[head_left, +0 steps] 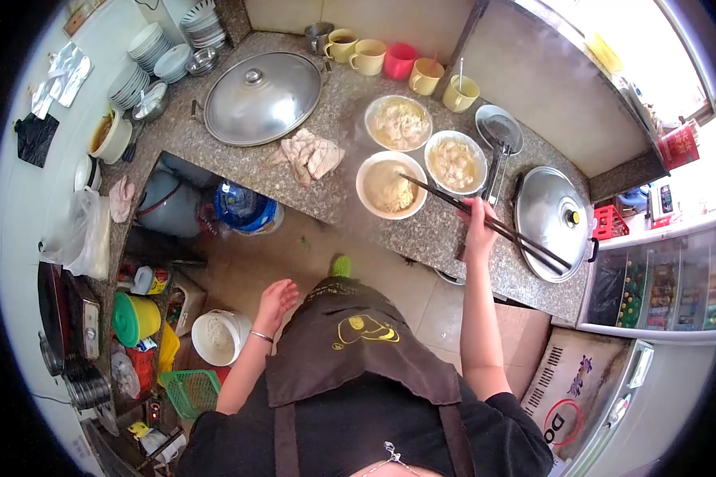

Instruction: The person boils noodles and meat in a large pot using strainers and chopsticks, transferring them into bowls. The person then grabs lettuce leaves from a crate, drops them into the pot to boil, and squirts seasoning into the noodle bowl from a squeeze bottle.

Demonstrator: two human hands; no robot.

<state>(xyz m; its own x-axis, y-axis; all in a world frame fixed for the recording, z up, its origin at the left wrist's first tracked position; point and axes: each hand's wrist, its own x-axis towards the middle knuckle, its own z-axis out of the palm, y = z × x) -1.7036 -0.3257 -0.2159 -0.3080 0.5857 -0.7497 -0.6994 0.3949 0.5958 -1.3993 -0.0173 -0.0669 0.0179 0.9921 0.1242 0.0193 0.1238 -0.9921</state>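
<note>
My right hand (pixel 479 230) grips a pair of long dark chopsticks (pixel 436 191). Their tips reach into the nearest white bowl (pixel 390 215), where pale noodles (pixel 396 193) sit in cloudy broth. Right behind it are two more bowls: one on the right (pixel 456 163) with pale, lumpy food in broth, and one farther back (pixel 398 123) with similar food. Away from the counter, my left hand (pixel 277 302) hangs in front of my apron with fingers stretched out, holding nothing.
A large lidded wok (pixel 262 99) and a crumpled cloth (pixel 310 157) occupy the counter's left part. Several mugs (pixel 367 57) line the back wall. To the right lie a strainer (pixel 500 131) and another lidded pot (pixel 550 222). A white bucket (pixel 219 338) stands on the floor.
</note>
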